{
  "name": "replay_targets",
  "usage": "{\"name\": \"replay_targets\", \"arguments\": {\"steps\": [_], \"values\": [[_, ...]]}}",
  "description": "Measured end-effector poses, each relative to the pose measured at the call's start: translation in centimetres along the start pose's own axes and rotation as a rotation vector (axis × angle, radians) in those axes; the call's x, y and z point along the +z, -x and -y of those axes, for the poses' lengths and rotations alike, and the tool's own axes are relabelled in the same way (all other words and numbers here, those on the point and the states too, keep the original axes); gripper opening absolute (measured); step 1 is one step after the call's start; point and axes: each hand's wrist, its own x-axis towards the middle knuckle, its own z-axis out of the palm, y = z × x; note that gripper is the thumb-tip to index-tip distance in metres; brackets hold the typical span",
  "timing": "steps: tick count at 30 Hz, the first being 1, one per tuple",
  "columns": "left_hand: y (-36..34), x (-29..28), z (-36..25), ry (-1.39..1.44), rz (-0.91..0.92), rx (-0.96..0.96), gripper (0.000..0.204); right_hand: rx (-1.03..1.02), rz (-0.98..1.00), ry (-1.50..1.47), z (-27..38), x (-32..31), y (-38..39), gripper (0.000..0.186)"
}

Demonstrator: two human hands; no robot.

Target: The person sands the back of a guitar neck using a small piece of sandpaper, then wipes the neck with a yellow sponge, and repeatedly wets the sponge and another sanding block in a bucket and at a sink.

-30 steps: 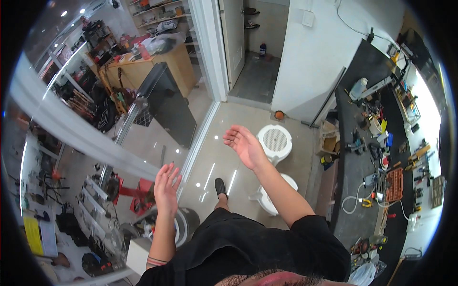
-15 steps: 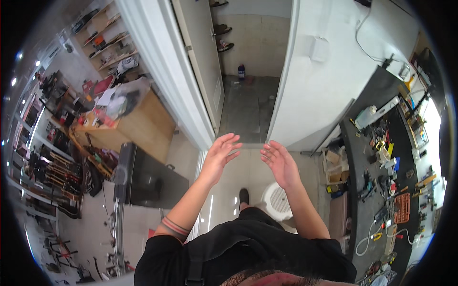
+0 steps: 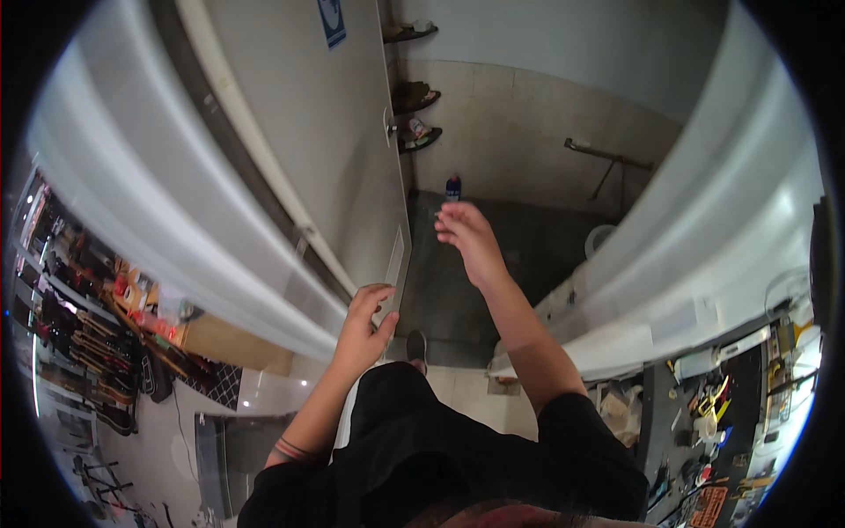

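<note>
My left hand hangs in the air near the lower edge of the pale door, its fingers apart and lightly curved, with nothing in it. My right hand reaches further forward through the doorway, over the dark grey floor inside. Its fingers are loosely bent and I see nothing held in them. Just beyond its fingertips, by the far wall, stands a dark blue bottle. The door stands open on the left, with a metal handle.
Corner shelves with small items line the wall behind the door. A metal rail is fixed to the far wall. White door frames rise on both sides. A dark workbench with tools is at the right; guitars stand at the left.
I have moved forward into the doorway, so the door and the room inside look larger. My right hand has reached ahead; my left hand has dropped lower and to the left.
</note>
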Motion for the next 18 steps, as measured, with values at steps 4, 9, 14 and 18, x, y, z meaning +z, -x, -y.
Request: {"name": "replay_targets", "arguments": {"steps": [4, 9, 14, 18], "values": [[-11.2, 1.3, 4.0, 0.079, 0.039, -0.046, 0.048, -0.169, 0.047, 0.096, 4.2, 2.0, -19.9, 0.024], [-27.0, 3.5, 5.1, 0.246, 0.099, -0.013, 0.053, -0.598, 0.028, 0.647, 12.5, 3.1, -44.0, 0.034], [-38.0, 1.8, 4.0, 0.225, 0.071, -0.096, 0.05, -0.89, -0.057, 1.068, 23.2, 7.4, -62.7, 0.037], [-44.3, 2.0, 5.8, 0.118, -0.055, -0.135, 0.05, -1.183, -0.227, 1.304, 29.9, 11.5, -76.1, 0.034]]}}
